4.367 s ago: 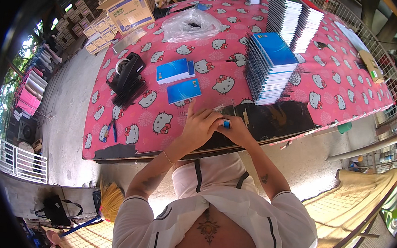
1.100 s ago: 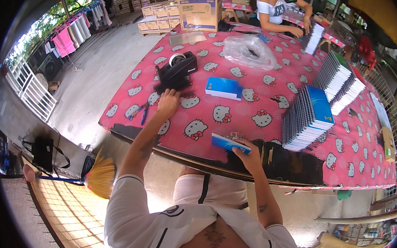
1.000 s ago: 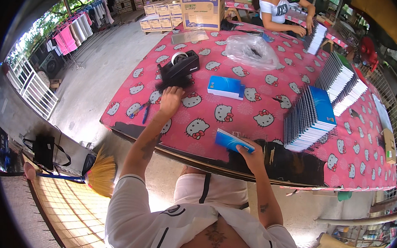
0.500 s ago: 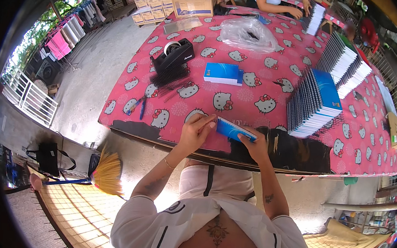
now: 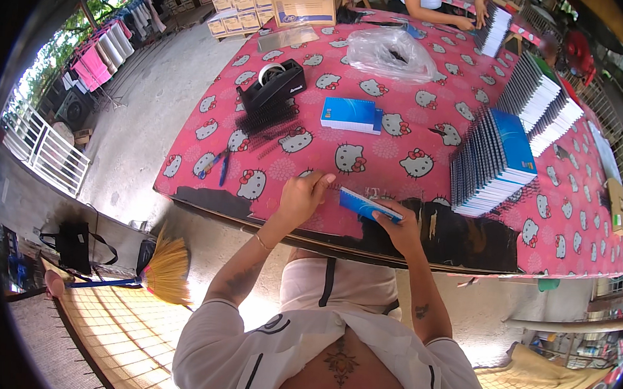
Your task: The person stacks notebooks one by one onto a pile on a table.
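Observation:
My right hand grips a small blue notebook at its right end, thumb on the cover, just above the table's near edge. My left hand is closed at the notebook's left end, a short gap away. A thin dark spiral binding coil shows between that hand and the notebook; the end inside my fingers is hidden. Farther off lie a short pile of blue notebooks and loose black spiral coils. A tall stack of spiral-bound blue notebooks stands to the right.
A black tape dispenser and blue-handled cutters are on the pink patterned table cover. Beyond are a clear plastic bag and a cardboard box. Another person's hand is by a notebook stack at the far side.
My left hand has drawn slightly left, away from the notebook, and its fingers have curled in more. The right hand and notebook have stayed nearly in place.

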The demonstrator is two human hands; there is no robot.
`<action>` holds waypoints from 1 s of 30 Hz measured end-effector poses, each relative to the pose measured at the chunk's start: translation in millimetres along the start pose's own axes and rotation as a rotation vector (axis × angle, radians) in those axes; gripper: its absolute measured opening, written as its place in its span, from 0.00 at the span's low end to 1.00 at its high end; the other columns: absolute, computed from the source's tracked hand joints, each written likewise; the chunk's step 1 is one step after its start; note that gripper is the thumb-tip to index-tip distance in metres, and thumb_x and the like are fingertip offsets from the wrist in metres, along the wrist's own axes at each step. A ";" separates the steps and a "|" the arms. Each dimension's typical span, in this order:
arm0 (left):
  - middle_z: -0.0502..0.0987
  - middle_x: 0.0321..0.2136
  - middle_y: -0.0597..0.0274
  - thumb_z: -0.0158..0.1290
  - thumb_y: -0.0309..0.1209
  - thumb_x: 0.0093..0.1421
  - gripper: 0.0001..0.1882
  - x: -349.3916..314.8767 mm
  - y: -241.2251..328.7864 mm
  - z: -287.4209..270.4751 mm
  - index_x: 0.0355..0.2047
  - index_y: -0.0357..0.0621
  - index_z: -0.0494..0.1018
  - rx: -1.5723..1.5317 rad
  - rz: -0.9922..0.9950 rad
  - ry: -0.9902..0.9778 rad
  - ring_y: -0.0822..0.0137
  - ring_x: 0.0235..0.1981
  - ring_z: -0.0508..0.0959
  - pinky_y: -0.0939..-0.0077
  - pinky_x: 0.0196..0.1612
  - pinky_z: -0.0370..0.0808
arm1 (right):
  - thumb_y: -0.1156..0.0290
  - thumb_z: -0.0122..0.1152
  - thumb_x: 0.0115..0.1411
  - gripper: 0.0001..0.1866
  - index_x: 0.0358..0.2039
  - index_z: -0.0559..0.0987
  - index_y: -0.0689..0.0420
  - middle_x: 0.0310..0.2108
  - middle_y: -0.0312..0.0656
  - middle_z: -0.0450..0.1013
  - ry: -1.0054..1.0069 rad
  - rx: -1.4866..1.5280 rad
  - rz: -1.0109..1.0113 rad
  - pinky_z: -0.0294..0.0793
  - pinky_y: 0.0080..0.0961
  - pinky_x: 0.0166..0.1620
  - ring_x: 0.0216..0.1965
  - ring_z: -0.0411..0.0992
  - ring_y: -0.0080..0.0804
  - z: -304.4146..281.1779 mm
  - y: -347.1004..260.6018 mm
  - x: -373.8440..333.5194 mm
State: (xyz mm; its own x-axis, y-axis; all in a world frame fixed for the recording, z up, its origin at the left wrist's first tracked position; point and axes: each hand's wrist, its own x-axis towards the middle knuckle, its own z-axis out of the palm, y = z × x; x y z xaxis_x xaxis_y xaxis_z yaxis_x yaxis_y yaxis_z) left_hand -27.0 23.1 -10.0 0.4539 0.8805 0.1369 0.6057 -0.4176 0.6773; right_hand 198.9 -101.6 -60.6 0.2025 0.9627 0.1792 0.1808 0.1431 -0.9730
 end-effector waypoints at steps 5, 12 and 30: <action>0.79 0.32 0.50 0.60 0.33 0.62 0.09 16.6 -4.9 -15.0 0.37 0.40 0.78 -0.154 0.513 -0.097 0.58 0.31 0.80 0.70 0.32 0.75 | 0.72 0.65 0.62 0.15 0.48 0.80 0.64 0.38 0.41 0.80 0.011 -0.040 0.001 0.73 0.22 0.46 0.40 0.74 0.21 -1.8 7.9 -0.6; 0.73 0.53 0.49 0.57 0.45 0.63 0.25 17.2 10.6 -15.7 0.55 0.44 0.73 0.073 0.548 -0.206 0.51 0.47 0.77 0.60 0.47 0.73 | 0.72 0.64 0.62 0.15 0.47 0.80 0.65 0.36 0.42 0.80 0.011 -0.019 0.004 0.74 0.23 0.45 0.39 0.74 0.22 2.3 -14.1 -3.1; 0.50 0.71 0.42 0.48 0.59 0.61 0.46 -35.9 24.0 39.5 0.69 0.38 0.54 0.548 0.544 0.151 0.43 0.73 0.46 0.25 0.65 0.37 | 0.71 0.65 0.62 0.14 0.46 0.81 0.63 0.31 0.32 0.76 0.164 0.115 0.015 0.71 0.17 0.34 0.31 0.69 0.15 11.9 -34.7 -11.5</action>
State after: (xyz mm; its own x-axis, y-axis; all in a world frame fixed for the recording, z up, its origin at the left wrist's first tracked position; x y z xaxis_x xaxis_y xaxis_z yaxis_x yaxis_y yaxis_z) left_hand -2.9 -27.3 -27.2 0.7089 0.5255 0.4705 0.5779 -0.8151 0.0397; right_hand 178.8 -114.9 -30.6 0.3602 0.9160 0.1768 0.0675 0.1634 -0.9842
